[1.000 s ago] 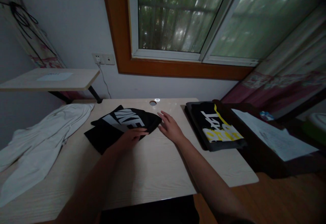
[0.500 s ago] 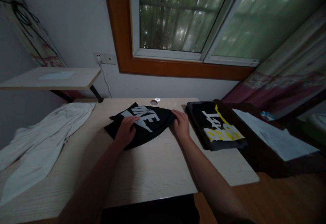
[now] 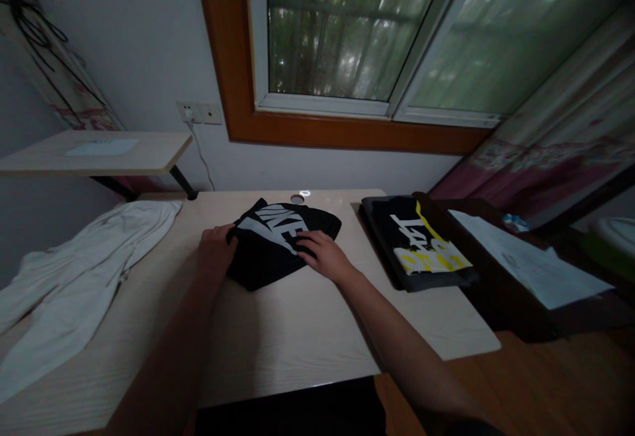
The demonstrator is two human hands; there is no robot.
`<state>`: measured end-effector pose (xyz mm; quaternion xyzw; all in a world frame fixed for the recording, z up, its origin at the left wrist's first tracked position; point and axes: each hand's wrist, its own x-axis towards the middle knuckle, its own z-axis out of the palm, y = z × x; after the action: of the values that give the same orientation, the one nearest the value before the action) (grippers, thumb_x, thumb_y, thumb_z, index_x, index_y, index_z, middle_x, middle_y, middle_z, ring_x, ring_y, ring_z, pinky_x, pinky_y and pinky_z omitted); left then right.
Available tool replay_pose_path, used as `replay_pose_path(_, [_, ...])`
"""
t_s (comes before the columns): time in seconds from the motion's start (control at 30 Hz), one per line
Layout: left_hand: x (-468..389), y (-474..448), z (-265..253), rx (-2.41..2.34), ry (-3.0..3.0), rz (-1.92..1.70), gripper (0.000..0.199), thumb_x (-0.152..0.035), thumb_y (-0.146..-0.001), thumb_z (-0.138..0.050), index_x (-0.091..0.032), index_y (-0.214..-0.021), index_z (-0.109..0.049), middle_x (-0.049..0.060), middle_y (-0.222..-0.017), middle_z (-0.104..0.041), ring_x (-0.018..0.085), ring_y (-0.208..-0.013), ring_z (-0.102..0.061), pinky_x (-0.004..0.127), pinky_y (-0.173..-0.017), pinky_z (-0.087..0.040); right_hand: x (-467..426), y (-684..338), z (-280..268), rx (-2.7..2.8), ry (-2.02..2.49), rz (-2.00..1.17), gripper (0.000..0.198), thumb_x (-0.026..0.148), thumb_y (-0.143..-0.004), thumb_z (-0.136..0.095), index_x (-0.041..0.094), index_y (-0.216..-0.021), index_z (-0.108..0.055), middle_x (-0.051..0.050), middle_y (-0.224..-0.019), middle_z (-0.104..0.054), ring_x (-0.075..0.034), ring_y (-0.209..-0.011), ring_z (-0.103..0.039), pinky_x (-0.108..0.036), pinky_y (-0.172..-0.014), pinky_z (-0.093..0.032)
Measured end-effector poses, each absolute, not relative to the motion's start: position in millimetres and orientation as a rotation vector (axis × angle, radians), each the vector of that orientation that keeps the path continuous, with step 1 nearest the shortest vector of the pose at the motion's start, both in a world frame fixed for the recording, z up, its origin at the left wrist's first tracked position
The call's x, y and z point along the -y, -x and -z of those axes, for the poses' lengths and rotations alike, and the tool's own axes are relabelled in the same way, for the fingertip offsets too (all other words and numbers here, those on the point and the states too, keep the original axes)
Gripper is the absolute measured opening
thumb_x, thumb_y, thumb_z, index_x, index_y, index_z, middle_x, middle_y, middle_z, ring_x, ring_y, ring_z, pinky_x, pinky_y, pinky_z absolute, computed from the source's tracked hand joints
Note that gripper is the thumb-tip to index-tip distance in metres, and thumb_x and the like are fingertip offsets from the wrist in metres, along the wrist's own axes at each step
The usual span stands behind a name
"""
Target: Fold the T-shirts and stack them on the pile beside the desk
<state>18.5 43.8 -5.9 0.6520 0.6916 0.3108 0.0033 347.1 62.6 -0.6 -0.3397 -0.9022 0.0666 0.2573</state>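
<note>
Black garment [image 3: 268, 264], marked NIKE in grey, under right fingers [image 3: 314, 238].

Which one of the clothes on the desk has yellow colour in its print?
The folded garment at right; the middle garment is black and grey, the left garment white.

On the black cloth [image 3: 262, 264], pale grey capitals [image 3: 285, 218] spell NIKE (the brand's name), set at a slant and bent by the folds; the N runs close into the I, and the E lies partly under the fingers of the right grip [image 3: 325, 257]. The brand's swoosh [image 3: 258, 227], in the same grey, stretches below the word. On the folded clothes [image 3: 381, 227] to the right, white characters [image 3: 409, 231] stand above a white-and-yellow print [image 3: 429, 257], too unclear to read. Marks on the paper [image 3: 102, 147] on the shelf [image 3: 166, 143] are too faint to make out.
</note>
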Motion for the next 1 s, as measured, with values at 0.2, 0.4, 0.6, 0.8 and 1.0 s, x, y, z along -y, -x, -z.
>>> replay_pose_path(0.2, [-36.0,-36.1,-11.2,-1.937,-1.868,-1.27,0.022,-0.038,-0.09,-0.058,-0.024,-0.097,-0.073,0.007,-0.097,-0.076,0.026,-0.092,-0.068,0.038,-0.092,-0.05,-61.6,-350.2,-1.7,2.344,1.01,-0.133,0.032,0.039,-0.097,-0.061,0.025,-0.125,-0.066,-0.01,-0.138,-0.062,-0.028,-0.125,-0.057,-0.048,-0.107,-0.046])
replay_pose_path(0.4, [-15.9,-79.0,-14.0,-1.342,-2.089,-1.312,0.015,-0.034,-0.09,-0.063,-0.023,-0.094,-0.072,0.004,-0.097,-0.076,0.021,-0.093,-0.071,0.034,-0.088,-0.055,-52.2,-338.3,-9.7,2.413,0.952,-0.107,0.082,0.053,-0.089,-0.069,0.022,-0.157,-0.034,-0.015,-0.152,-0.049,-0.033,-0.134,-0.05,-0.051,-0.11,-0.043])
replay_pose_path(0.6, [-1.8,-114.4,-14.6,-0.922,-2.426,-1.133,0.019,-0.026,-0.098,-0.055,-0.021,-0.107,-0.071,0.008,-0.105,-0.076,0.019,-0.107,-0.07,0.035,-0.096,-0.057,-55.4,-335.6,-4.2,2.471,1.008,-0.055,0.059,0.032,-0.092,-0.065,0.021,-0.148,-0.049,-0.013,-0.133,-0.064,-0.03,-0.116,-0.06,-0.044,-0.099,-0.052])
replay_pose_path(0.8, [3.7,-120.1,-20.3,-0.815,-2.482,-1.08,0.021,-0.022,-0.1,-0.052,-0.021,-0.108,-0.071,0.006,-0.107,-0.076,0.018,-0.108,-0.07,0.033,-0.096,-0.057,-56.9,-340.6,1.3,2.403,0.942,-0.193,0.04,0.015,-0.089,-0.057,0.022,-0.127,-0.067,-0.011,-0.113,-0.072,-0.027,-0.103,-0.066,-0.039,-0.091,-0.054])
replay_pose_path(1.0, [1.6,-106.4,-24.6,-1.002,-2.447,-1.379,0.034,-0.014,-0.096,-0.051,-0.024,-0.128,-0.06,0.008,-0.124,-0.068,0.022,-0.125,-0.06,0.046,-0.11,-0.048,-69.9,-352.7,13.2,1.602,0.955,-0.837,0.03,0.024,-0.09,-0.053,0.023,-0.115,-0.068,-0.004,-0.104,-0.074,-0.023,-0.094,-0.07,-0.036,-0.085,-0.057])
